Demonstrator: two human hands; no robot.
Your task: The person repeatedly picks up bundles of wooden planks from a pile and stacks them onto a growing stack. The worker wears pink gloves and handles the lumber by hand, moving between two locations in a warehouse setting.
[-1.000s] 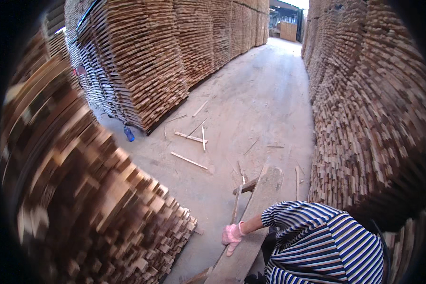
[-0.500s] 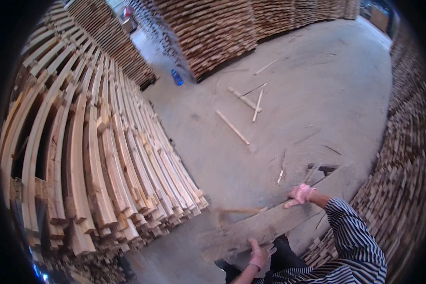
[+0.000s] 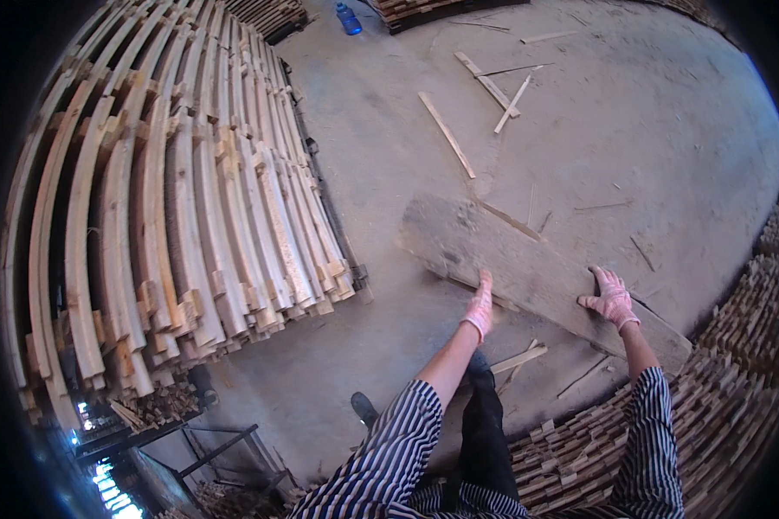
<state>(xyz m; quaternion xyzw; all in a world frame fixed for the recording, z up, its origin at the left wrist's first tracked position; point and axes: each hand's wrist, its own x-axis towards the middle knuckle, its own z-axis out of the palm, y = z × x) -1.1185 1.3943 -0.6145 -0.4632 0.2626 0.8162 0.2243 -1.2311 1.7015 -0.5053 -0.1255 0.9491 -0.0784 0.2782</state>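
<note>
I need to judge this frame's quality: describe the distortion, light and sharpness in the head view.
Head view: fisheye bends the stacked boards into arcs, with a black vignette at the rim. Daylight falls evenly on the concrete floor, with soft shadows and no glare. The plank and both gloved hands, left hand and right hand, look sharp; the lower left corner is dark.

plank [image 3: 528,268] | long, weathered grey-brown | lying flat, diagonal | concrete floor, beside stacked boards

Soft daylight, sharp centre, heavy fisheye bending, black vignette corners
</note>
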